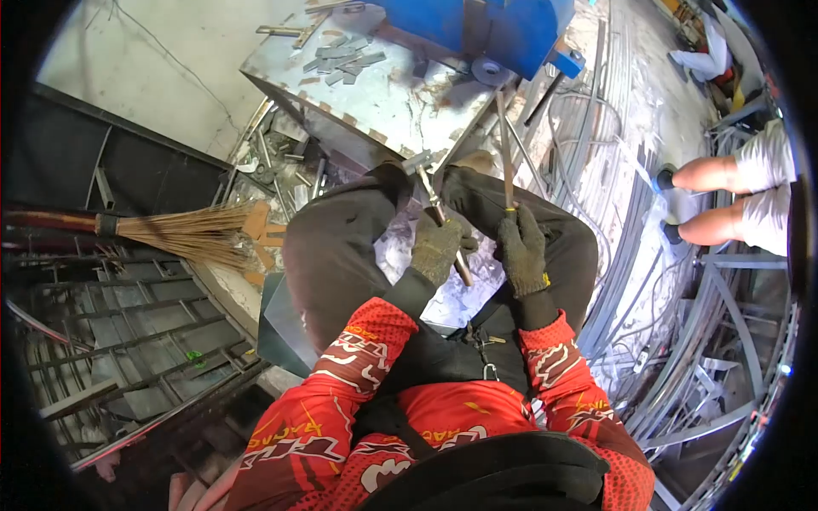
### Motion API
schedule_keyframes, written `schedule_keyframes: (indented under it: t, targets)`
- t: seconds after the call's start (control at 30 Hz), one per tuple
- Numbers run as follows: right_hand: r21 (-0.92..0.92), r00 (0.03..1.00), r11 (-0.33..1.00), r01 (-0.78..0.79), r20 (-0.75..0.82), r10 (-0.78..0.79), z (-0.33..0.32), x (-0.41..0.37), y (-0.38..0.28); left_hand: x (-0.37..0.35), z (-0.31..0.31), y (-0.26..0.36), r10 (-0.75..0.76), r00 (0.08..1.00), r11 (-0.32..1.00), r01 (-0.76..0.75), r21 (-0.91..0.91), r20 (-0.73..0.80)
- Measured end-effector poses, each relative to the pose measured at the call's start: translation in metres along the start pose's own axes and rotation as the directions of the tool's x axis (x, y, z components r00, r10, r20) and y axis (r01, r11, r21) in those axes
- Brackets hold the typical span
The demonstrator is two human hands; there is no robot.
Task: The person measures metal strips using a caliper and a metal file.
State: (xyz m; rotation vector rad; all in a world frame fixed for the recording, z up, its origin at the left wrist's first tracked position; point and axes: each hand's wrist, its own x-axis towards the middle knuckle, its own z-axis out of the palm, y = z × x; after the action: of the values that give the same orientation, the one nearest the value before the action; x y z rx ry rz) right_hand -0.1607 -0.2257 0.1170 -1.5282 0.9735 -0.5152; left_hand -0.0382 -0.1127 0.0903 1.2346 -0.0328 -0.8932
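Note:
In a grey work glove, my left hand [436,247] is closed around the handle of a hammer [432,194], its metal head pointing away from me between my knees. The handle's lower end sticks out below the fist. My right hand [522,252], gloved too, is wrapped round the near end of a long, narrow metal bar [506,153] with a yellowish band just above the fingers. This bar points forward over my right leg, towards the blue machine [511,34]. Both hands are above my lap, a short gap apart.
Flat metal pieces [342,60] lie on the metal-topped bench [400,106] in front. A grey disc [490,71] is by the blue machine. To the left are a straw broom [183,230] and a metal grating [128,332]. Long metal strips [626,255] cover the right floor, near another person's legs [716,175].

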Motion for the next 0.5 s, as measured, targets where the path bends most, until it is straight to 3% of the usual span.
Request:
schedule_keyframes:
  t: [0.07,0.1,0.23,0.3,0.33,0.4,0.47,0.5]
  targets:
    - [-0.049,0.998,0.997,0.055,-0.01,-0.056,0.003,0.001,0.017,0.007,-0.015,-0.021,-0.055,0.997,0.996,0.058,-0.066,0.048]
    - [-0.092,0.993,0.989,0.115,-0.009,-0.117,0.006,0.001,0.011,0.009,-0.013,-0.023,-0.027,1.0,0.999,0.027,-0.035,0.002]
    - [-0.121,0.997,0.992,0.048,0.066,-0.041,0.01,-0.011,-0.008,0.015,0.0,-0.029,-0.117,0.993,0.993,0.117,-0.032,0.011]
    - [-0.139,0.991,0.984,0.111,0.085,-0.1,0.014,-0.019,-0.016,0.01,0.008,-0.026,0.05,0.998,0.997,-0.051,0.052,0.029]
    - [-0.138,0.981,0.975,0.175,0.11,-0.16,0.016,-0.023,-0.021,0.008,0.012,-0.021,0.043,0.998,0.998,-0.044,0.038,0.035]
    - [-0.192,0.983,0.97,0.148,0.134,-0.124,0.025,-0.025,-0.029,0.009,0.01,-0.01,0.012,1.0,0.993,-0.011,0.114,-0.014]
    - [-0.345,0.912,0.846,0.406,0.214,-0.35,0.03,-0.017,-0.029,0.021,0.001,-0.034,0.019,0.998,1.0,-0.02,0.017,0.058]
    - [-0.426,0.911,0.809,0.405,0.263,-0.317,0.027,-0.012,-0.033,0.022,0.002,-0.041,-0.002,1.0,0.997,0.001,0.076,0.016]
